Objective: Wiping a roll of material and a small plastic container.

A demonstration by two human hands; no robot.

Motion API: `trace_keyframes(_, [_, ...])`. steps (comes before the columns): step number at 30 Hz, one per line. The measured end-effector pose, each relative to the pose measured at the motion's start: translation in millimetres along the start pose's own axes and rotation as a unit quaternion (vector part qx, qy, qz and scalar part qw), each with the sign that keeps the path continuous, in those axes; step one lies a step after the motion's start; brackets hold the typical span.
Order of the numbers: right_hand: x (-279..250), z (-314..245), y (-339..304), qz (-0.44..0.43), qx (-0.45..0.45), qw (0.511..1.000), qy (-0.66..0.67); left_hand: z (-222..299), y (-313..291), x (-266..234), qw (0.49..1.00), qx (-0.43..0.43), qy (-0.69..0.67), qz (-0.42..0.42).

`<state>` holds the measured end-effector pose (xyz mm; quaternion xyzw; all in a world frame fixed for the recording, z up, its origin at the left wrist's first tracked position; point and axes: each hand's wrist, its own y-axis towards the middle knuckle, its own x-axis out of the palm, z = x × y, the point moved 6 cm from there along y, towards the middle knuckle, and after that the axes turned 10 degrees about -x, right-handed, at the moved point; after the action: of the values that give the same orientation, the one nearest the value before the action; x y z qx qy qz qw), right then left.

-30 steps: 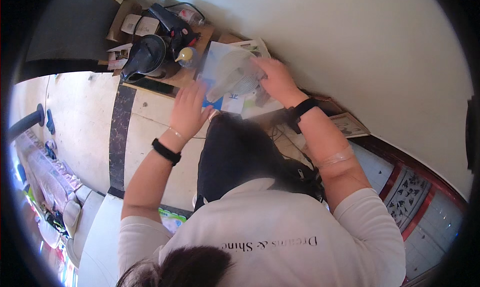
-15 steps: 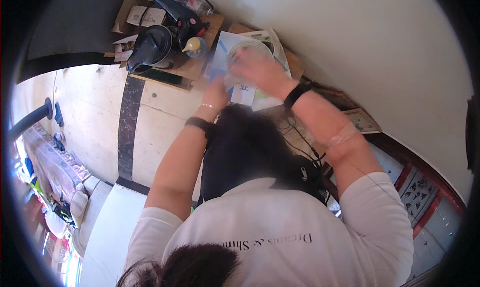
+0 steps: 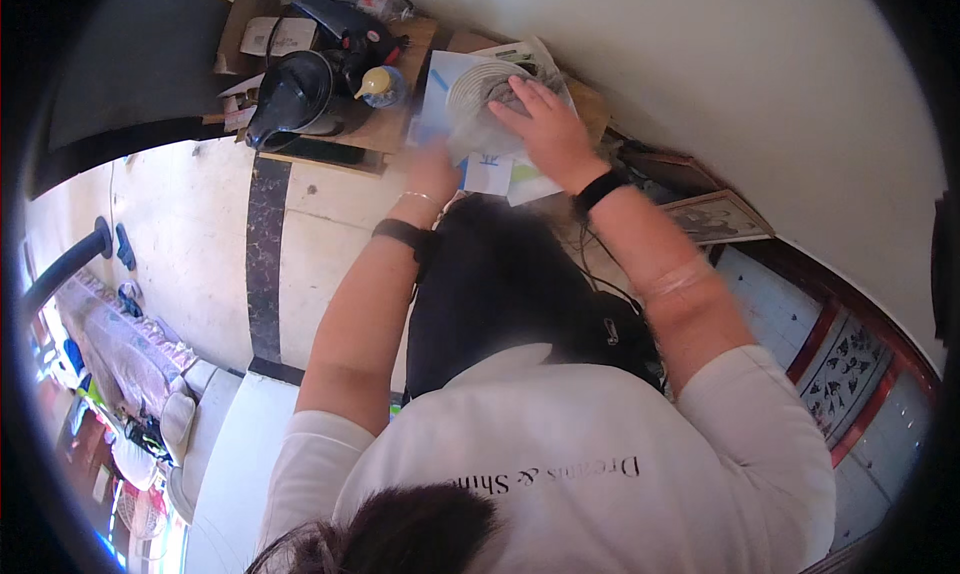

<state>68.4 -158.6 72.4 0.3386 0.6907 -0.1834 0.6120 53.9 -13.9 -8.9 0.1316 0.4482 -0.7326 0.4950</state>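
Note:
A pale round thing with concentric rings [image 3: 468,86] and a greyish middle lies on flat printed sheets [image 3: 433,99] at the wooden table's edge. It looks like a coiled roll, though its kind is unclear. My right hand [image 3: 550,134] rests on its right side, fingers spread over the grey middle. Beside its lower left edge is my left hand [image 3: 432,172], smeared by motion. A whitish blur runs between that hand and the round thing, and I cannot make out whether the fingers hold it. A white card with blue marks [image 3: 487,174] lies between my wrists.
On the table's left side stand a dark kettle [image 3: 295,89], a bottle with a yellow top [image 3: 380,87], a dark hair dryer [image 3: 345,29] and an open cardboard box [image 3: 250,34]. A wall [image 3: 740,84] rises behind. Framed panels [image 3: 715,217] lean at the right.
My right hand has shifted right, and its fingers now spread on the round thing, uncovering its rings. My left hand stays near the sheets' left edge. The whole view has shifted slightly.

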Motion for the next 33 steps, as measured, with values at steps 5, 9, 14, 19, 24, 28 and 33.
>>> trace_keyframes(5, [19,-43,-13,0.025,0.088,0.992,0.089,-5,-2,-4,1.0,0.011,-0.005,0.007])
trace_keyframes(9, [2,-5,-20,-0.036,-0.047,0.996,0.07,-4,2,-2,1.0,-0.002,-0.01,-0.01])
trace_keyframes(14, [2,7,-33,0.062,0.178,0.982,0.003,-3,0,-1,1.0,-0.013,-0.019,-0.007])
trace_keyframes(19, [0,-13,-30,-0.033,-0.048,0.998,0.029,-14,-1,-5,0.999,-0.013,-0.039,-0.005])
trace_keyframes(24, [3,-12,-36,0.055,0.118,0.989,0.072,1,-1,-3,0.997,-0.066,-0.035,0.001])
trace_keyframes(28, [11,-50,-30,-0.035,-0.015,0.986,0.162,-5,-1,-1,0.997,-0.044,-0.053,0.022])
trace_keyframes(33, [-4,2,-28,0.063,0.068,0.994,0.062,-13,3,5,0.997,-0.064,-0.021,0.035])
